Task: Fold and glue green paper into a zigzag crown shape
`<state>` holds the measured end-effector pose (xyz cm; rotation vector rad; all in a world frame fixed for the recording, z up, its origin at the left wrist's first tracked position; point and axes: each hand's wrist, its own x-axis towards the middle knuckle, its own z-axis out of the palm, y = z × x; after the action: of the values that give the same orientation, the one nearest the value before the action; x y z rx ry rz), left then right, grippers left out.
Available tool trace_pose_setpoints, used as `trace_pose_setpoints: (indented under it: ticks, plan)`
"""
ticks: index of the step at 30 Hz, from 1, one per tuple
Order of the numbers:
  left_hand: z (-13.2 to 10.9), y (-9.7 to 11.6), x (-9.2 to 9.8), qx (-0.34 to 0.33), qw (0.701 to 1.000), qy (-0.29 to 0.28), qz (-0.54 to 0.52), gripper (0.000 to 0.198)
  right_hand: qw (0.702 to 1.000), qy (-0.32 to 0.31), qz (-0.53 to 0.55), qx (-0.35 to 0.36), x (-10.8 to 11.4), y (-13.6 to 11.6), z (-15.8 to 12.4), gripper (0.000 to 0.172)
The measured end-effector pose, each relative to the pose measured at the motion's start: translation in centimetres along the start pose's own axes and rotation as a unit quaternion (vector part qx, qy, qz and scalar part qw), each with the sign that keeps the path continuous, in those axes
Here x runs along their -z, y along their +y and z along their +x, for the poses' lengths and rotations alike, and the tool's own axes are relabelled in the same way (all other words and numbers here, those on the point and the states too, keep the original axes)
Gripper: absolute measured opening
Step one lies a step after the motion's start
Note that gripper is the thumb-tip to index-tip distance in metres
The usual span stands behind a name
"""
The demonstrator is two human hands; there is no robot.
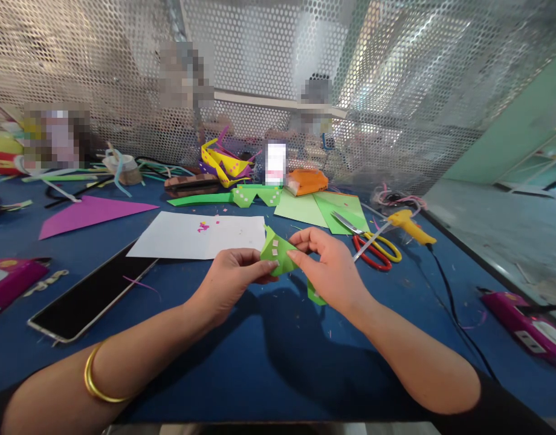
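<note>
A folded green paper piece [283,255] with small pale squares on it is held up between both hands, above the blue table. My left hand [235,279] pinches its lower left part between thumb and fingers. On its right side, my right hand [327,266] grips it with thumb and fingertips. Another green part shows below my right palm, partly hidden by it. Behind the hands lies a green paper eyeglass shape [257,196] with similar small squares. White paper [191,235] with tiny pink bits lies behind my left hand.
Red and yellow scissors [371,244] and a yellow glue gun [411,228] lie right, near light green sheets [300,208]. Purple paper [90,215] and a black slab [94,293] lie left. Yellow paper glasses [223,163] stand behind. Magenta devices [527,323] sit at both sides.
</note>
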<state>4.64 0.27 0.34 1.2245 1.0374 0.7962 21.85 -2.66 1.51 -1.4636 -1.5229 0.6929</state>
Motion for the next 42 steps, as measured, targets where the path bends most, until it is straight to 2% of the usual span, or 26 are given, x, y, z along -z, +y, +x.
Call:
trace_pose_setpoints:
  ticks: [19,27,33,42]
  plan:
    - [0.05,-0.08,0.08,-0.001,0.999,-0.029,-0.025,0.024,1.0,-0.002,-0.008,-0.008,0.05,-0.05,0.03,0.009]
    - [0.23,-0.25,0.14,-0.02,1.0,0.004,-0.003,0.022,1.0,-0.013,-0.006,-0.007,-0.05,-0.04,0.07,0.008]
    - [0.19,-0.3,0.19,-0.002,1.0,-0.02,-0.005,0.025,1.0,-0.004,-0.001,-0.006,-0.03,0.02,0.04,0.008]
    - [0.22,-0.49,0.19,-0.002,1.0,-0.024,-0.005,0.025,1.0,0.002,0.002,0.0,-0.1,0.23,0.14,0.008]
